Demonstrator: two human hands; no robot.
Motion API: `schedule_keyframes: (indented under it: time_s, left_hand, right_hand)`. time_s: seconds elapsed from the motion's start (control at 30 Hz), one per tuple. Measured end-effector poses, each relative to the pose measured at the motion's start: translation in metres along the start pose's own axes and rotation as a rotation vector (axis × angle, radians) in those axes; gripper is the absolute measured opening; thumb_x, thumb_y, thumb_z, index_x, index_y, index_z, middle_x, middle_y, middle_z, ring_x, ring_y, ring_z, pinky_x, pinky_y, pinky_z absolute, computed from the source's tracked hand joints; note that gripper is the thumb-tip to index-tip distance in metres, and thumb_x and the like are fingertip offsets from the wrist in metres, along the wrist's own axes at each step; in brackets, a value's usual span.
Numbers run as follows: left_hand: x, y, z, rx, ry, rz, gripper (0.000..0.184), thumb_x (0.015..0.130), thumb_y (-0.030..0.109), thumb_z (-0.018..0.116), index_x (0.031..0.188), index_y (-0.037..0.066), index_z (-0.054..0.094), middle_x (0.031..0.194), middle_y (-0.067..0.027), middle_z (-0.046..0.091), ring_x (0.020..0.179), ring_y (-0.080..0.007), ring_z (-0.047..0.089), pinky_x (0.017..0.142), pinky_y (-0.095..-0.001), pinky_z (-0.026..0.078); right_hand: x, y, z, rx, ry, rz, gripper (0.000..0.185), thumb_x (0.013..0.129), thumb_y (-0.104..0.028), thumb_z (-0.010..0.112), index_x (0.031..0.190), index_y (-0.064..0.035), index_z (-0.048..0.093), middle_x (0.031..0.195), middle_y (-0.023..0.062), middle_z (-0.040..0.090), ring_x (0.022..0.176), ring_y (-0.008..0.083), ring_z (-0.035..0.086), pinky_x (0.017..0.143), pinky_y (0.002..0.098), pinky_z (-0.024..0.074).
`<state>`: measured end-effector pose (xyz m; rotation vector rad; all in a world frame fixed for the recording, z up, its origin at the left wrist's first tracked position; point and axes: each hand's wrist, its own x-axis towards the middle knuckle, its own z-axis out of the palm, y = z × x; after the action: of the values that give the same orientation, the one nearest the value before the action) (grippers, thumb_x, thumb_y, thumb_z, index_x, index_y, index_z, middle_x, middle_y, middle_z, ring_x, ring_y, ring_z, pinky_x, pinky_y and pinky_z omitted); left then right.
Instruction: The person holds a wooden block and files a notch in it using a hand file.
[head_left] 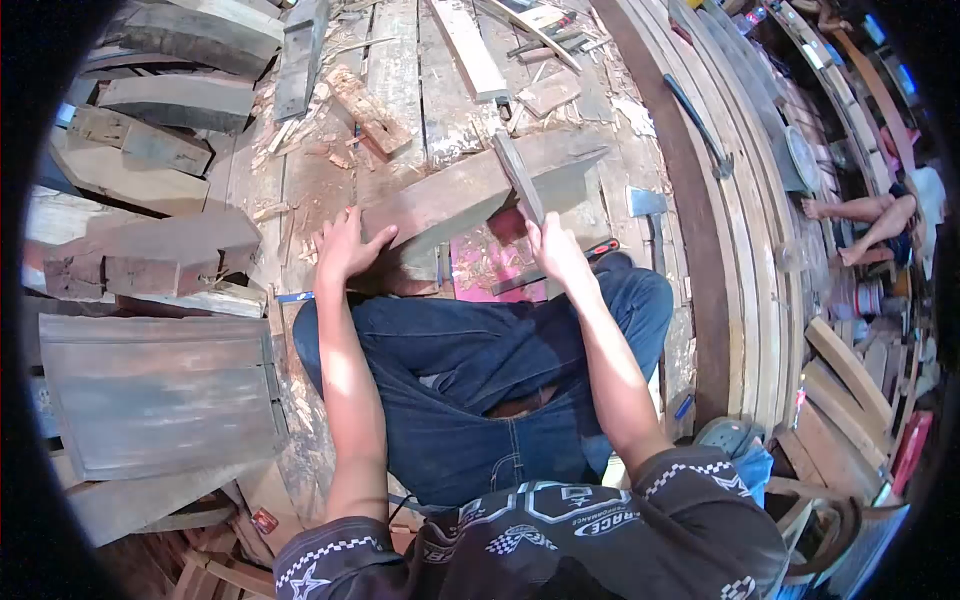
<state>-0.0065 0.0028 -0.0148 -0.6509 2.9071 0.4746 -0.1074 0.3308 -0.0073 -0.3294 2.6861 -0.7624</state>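
L hand [347, 248] spread wide on L end of beam [440, 203], just ahead of legs [440, 335]; R hand [560, 254] gripping stick [516, 172] over beam. Prob. positioning; needs steady L hand, firm R grip.

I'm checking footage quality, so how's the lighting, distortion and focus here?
Head view: fisheye distortion bows the long planks at right, black fills the corners; glare whitens patches of the left forearm and pale board up top; another person's legs at far right look soft.
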Motion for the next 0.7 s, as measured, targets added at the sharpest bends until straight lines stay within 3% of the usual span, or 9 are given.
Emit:
schedule_keyframes:
  time_s: [0.13, 0.23, 0.57, 0.7]
  left_hand:
    - [-0.001, 0.002, -0.004, 0.013, -0.016, -0.010, 0.085, 0.081, 0.071, 0.062, 0.136, 0.006, 0.053, 0.129, -0.0232, 0.060, 0.125, -0.0423, 0.050, 0.106, -0.0551, 0.032]
    - [-0.002, 0.001, -0.002, 0.005, -0.008, -0.008, 0.086, 0.081, 0.070, 0.062, 0.138, 0.006, 0.052, 0.129, -0.0232, 0.060, 0.126, -0.0424, 0.049, 0.107, -0.0561, 0.031]
    - [-0.001, 0.000, -0.001, 0.000, -0.010, -0.002, 0.087, 0.082, 0.069, 0.063, 0.140, 0.004, 0.050, 0.132, -0.0232, 0.058, 0.128, -0.0425, 0.047, 0.107, -0.0569, 0.030]
    - [-0.001, 0.001, -0.001, 0.001, -0.032, -0.009, 0.086, 0.082, 0.069, 0.063, 0.139, 0.005, 0.051, 0.131, -0.0229, 0.059, 0.127, -0.0421, 0.048, 0.107, -0.0569, 0.030]
  right_hand:
    - [-0.038, 0.031, 0.009, -0.032, 0.088, -0.030, 0.044, 0.101, -0.033, 0.049, 0.107, 0.0103, 0.047, 0.081, 0.0401, 0.062, 0.087, 0.0558, 0.063, 0.078, 0.0591, 0.0509]
    - [-0.048, 0.020, -0.003, -0.017, 0.009, 0.065, 0.044, 0.101, -0.032, 0.049, 0.108, 0.0108, 0.047, 0.084, 0.0403, 0.062, 0.090, 0.0554, 0.063, 0.080, 0.0589, 0.0508]
    - [0.021, 0.009, -0.008, -0.027, -0.011, 0.050, 0.048, 0.101, -0.038, 0.047, 0.110, 0.0092, 0.047, 0.091, 0.0410, 0.062, 0.099, 0.0550, 0.060, 0.086, 0.0594, 0.0481]
    - [-0.025, 0.024, -0.006, -0.022, 0.001, 0.062, 0.047, 0.101, -0.036, 0.048, 0.111, 0.0103, 0.047, 0.090, 0.0419, 0.062, 0.095, 0.0554, 0.061, 0.084, 0.0585, 0.0502]
